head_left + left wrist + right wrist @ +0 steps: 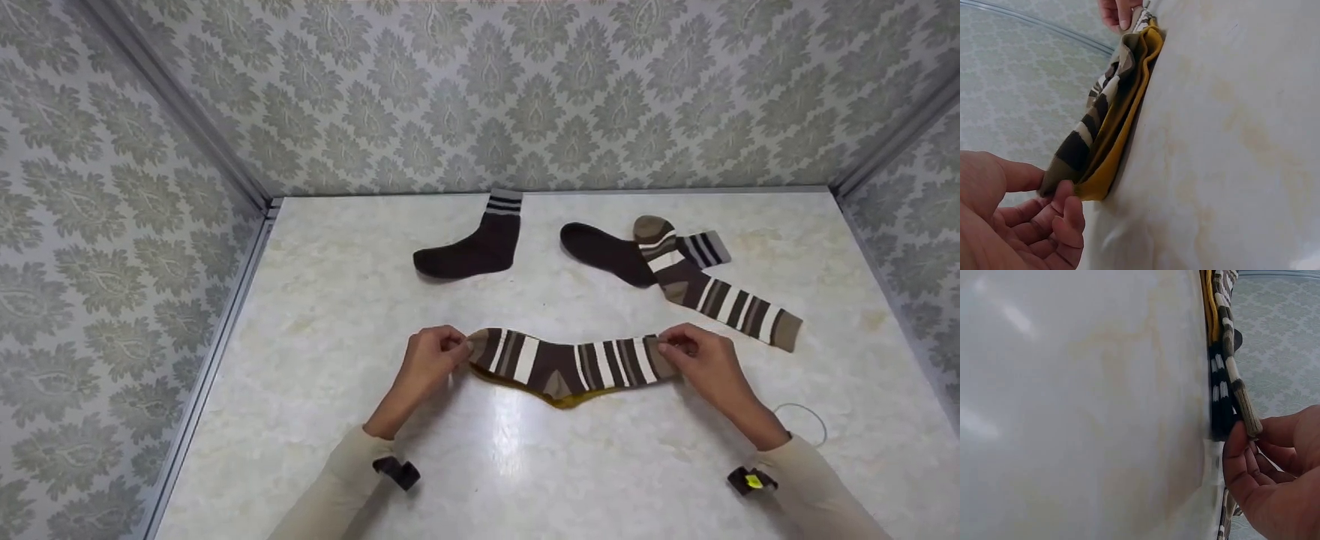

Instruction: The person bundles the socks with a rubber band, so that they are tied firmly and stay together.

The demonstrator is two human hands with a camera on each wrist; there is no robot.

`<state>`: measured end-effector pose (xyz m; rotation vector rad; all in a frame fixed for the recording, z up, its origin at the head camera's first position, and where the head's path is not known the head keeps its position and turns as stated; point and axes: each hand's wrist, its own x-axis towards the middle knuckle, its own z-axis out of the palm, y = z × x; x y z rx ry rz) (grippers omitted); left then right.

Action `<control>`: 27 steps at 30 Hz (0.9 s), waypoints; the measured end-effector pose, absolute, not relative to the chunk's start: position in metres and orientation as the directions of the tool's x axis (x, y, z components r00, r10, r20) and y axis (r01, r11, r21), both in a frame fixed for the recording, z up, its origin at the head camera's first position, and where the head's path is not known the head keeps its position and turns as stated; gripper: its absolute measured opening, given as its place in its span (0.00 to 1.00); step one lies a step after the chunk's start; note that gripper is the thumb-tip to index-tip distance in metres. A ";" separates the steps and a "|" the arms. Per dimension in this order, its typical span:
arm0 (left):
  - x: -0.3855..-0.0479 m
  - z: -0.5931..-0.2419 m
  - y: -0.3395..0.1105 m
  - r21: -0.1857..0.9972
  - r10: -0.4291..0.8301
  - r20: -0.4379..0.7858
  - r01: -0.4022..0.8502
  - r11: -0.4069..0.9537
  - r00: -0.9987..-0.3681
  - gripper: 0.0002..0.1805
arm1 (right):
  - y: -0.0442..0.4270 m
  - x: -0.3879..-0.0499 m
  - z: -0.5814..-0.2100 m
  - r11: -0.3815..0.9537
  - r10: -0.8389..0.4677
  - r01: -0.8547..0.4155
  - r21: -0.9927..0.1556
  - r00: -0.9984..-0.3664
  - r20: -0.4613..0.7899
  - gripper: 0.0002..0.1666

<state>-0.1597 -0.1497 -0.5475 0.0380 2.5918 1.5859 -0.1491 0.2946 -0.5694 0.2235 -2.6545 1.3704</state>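
Patterned wall (495,97) behind a pale marbled tabletop (262,375). At mid-tabletop, a brown-and-white striped sock (551,364) spans the space between the hands, above a mustard-yellow layer (1107,180). Farther back on the right, a second striped sock (731,304) crosses over a grey-cuffed dark sock (607,255); a lone dark sock (480,251) lies apart, to their left. The left hand (431,360) pinches the striped sock's toe; the right hand (705,364) pinches its cuff. A thin loop (811,412) lies beside the right wrist.

High head view facing forward and down, close wrist views across table (300,375), all sharing held striped sock (551,360)
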 end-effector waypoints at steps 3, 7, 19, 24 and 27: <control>-0.159 -0.546 -0.151 0.891 0.032 -0.054 -0.033 0.454 -0.998 0.05 | 0.293 -0.150 -0.569 0.576 -0.069 -0.194 -0.794 -0.980 0.189 0.06; -0.159 -0.544 -0.152 0.888 0.025 -0.059 -0.041 0.458 -0.998 0.05 | 0.291 -0.151 -0.565 0.590 -0.088 -0.182 -0.787 -0.983 0.161 0.05; -0.159 -0.550 -0.150 0.878 0.084 -0.095 -0.044 0.477 -0.992 0.05 | 0.301 -0.155 -0.560 0.667 -0.117 -0.144 -0.731 -0.989 0.088 0.05; -0.161 -0.559 -0.151 0.862 0.056 -0.110 -0.067 0.502 -0.992 0.05 | 0.300 -0.154 -0.567 0.653 -0.104 -0.116 -0.749 -0.993 0.063 0.05; -0.161 -0.558 -0.151 0.862 0.043 -0.104 -0.068 0.503 -0.994 0.05 | 0.300 -0.155 -0.566 0.640 -0.097 -0.127 -0.758 -0.992 0.084 0.04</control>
